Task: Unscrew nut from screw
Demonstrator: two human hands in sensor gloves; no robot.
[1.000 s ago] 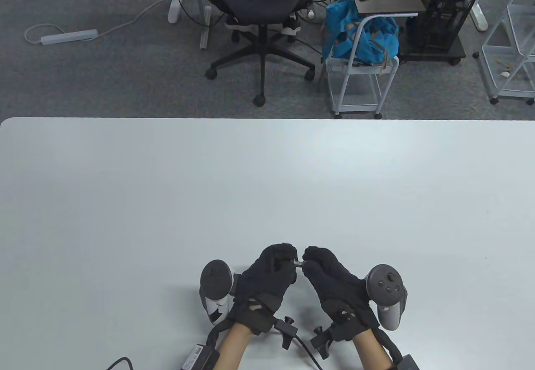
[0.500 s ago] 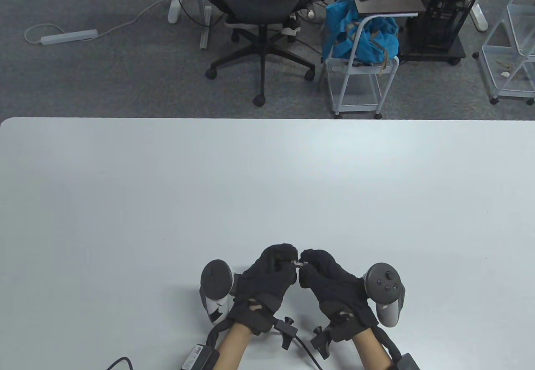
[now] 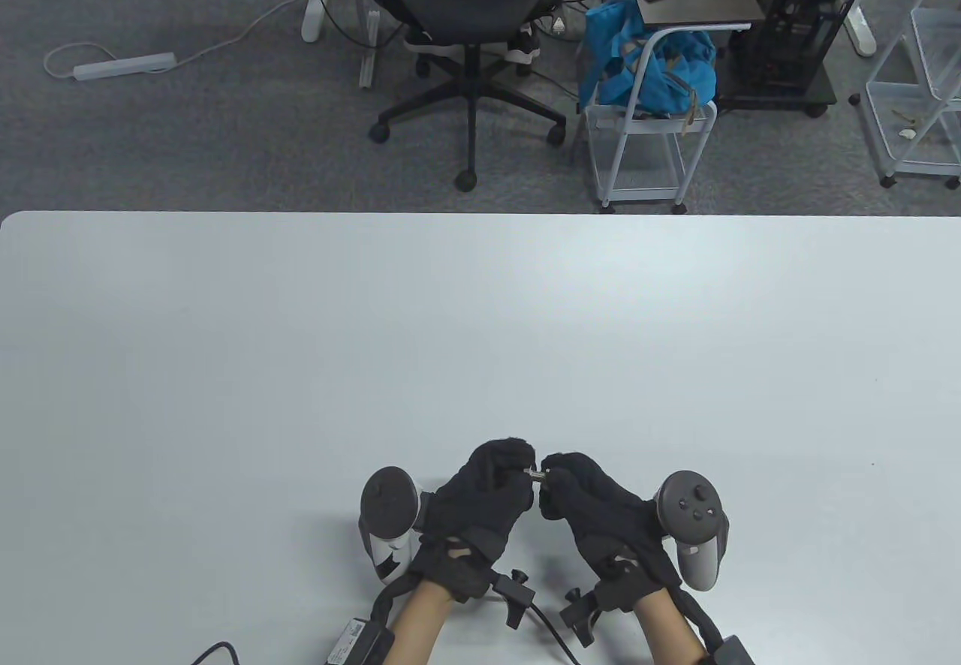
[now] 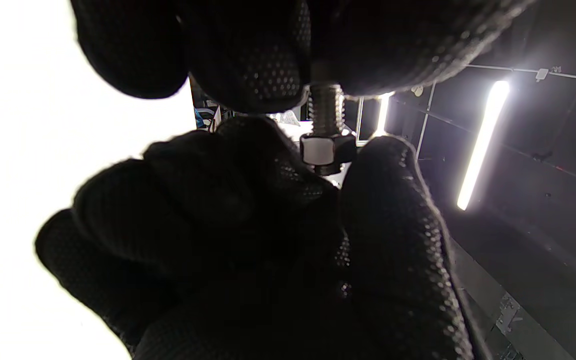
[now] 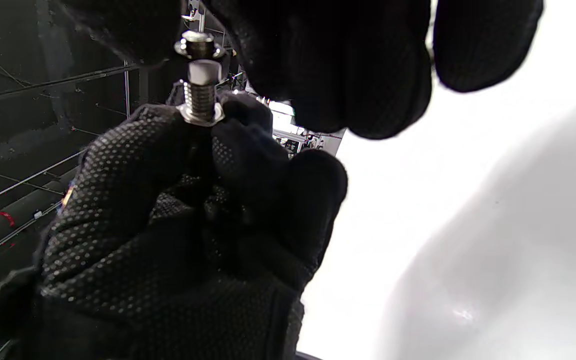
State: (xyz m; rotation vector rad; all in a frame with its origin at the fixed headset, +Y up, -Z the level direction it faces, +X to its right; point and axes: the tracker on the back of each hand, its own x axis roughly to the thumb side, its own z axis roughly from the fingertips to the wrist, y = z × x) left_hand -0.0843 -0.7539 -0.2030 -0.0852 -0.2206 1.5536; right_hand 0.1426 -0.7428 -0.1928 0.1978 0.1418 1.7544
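Both black-gloved hands meet low at the table's middle front. My left hand [image 3: 522, 470] grips the head end of a silver threaded screw [image 3: 534, 475], which lies between the two hands. The thread shows in the left wrist view [image 4: 326, 107] and the right wrist view [image 5: 200, 100]. My right hand [image 3: 549, 474] pinches the hex nut [image 4: 324, 150] on the screw's free end between thumb and fingers. The nut also shows in the right wrist view [image 5: 202, 70]. The screw's head is hidden in the left fingers.
The white table [image 3: 480, 335] stretches out beyond the hands. Past its far edge stand an office chair [image 3: 469, 34] and a small white cart with a blue bag [image 3: 646, 72]. Cables trail from both wrists at the near edge.
My right hand has shifted a little left toward the left hand and turned slightly at the nut. Less of the screw shows between the hands. The left hand has stayed still.
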